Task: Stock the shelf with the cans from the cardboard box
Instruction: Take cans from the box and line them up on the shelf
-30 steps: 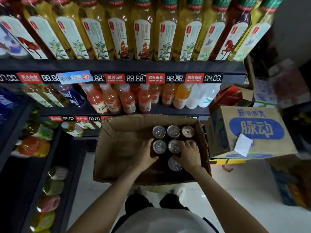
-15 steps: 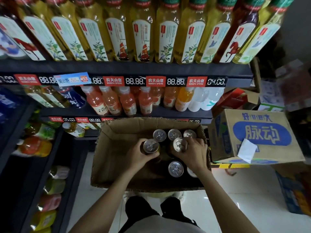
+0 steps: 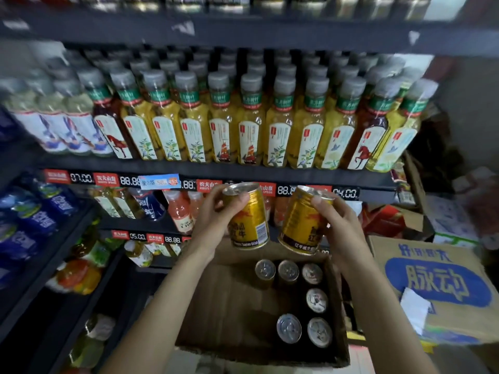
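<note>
Head view. The left hand (image 3: 216,225) grips a gold can (image 3: 249,217) around its side, thumb curled near the silver rim; the can is held roughly upright, its top tipped slightly left. The right hand (image 3: 340,225) grips a second gold can (image 3: 301,222), fingers wrapped over the upper edge; this can leans with its top to the right. The two cans are near each other but apart, both held in the air above the cardboard box (image 3: 229,306) and in front of the price strip (image 3: 129,180) of the shelf (image 3: 216,168).

Six cans in the box (image 3: 289,327) stand upright along its right side: three in a row at the far end, three nearer. The left part of the box floor is bare cardboard.

The shelf above the strip carries a row of yellow tea bottles (image 3: 224,122). Orange drink bottles (image 3: 179,211) stand on the level below. A printed carton with blue lettering (image 3: 437,284) sits just right of the box, a white slip (image 3: 414,309) on it. Frame edges are blurred.
</note>
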`<state>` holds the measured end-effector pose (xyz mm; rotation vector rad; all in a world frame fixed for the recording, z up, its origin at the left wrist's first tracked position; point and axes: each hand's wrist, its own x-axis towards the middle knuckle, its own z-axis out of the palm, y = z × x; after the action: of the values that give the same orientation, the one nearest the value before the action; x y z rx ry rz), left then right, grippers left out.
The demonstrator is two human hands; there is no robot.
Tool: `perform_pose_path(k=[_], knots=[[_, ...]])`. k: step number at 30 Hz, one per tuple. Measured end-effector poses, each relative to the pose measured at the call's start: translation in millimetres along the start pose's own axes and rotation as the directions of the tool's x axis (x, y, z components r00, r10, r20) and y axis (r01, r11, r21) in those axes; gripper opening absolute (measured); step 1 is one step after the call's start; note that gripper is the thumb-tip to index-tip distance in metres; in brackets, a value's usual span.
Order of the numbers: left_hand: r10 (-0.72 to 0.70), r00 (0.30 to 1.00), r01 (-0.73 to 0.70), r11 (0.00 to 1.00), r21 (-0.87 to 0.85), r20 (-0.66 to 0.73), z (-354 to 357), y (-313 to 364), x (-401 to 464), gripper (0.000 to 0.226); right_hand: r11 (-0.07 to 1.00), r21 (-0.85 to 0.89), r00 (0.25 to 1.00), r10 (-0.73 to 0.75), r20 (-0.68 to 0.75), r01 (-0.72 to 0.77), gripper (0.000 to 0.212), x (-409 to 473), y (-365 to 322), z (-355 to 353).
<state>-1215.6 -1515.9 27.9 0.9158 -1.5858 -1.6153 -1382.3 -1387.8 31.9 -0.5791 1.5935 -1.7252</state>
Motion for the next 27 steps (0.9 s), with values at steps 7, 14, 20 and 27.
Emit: perform_pose_path(k=[7, 14, 20, 27], knots=[[0.437, 0.897, -0.441, 0.880, 0.177, 0.066, 30, 104, 35, 0.039, 0.906, -0.239, 0.937, -0.341, 0.074, 0.349, 0.051, 13, -118, -2], [0.677, 0.734, -0.652, 0.680, 0.337, 0.055, 78, 203, 74, 0.053, 0.805, -0.265, 0.847, -0.515, 0.133, 0.531, 0.043, 38, -225, -21], [0.780, 0.625, -0.649, 0.545, 0.531, -0.037, 130, 262, 109, 0.064, 0.727, -0.281, 0.766, -0.641, 0.050, 0.626, 0.037, 84, -283, -38], [0.738, 0.674, -0.543, 0.496, 0.678, 0.000, 174, 275, 173, 0.063, 0.750, -0.339, 0.794, -0.608, -0.016, 0.568, 0.055, 148, -315, -59]])
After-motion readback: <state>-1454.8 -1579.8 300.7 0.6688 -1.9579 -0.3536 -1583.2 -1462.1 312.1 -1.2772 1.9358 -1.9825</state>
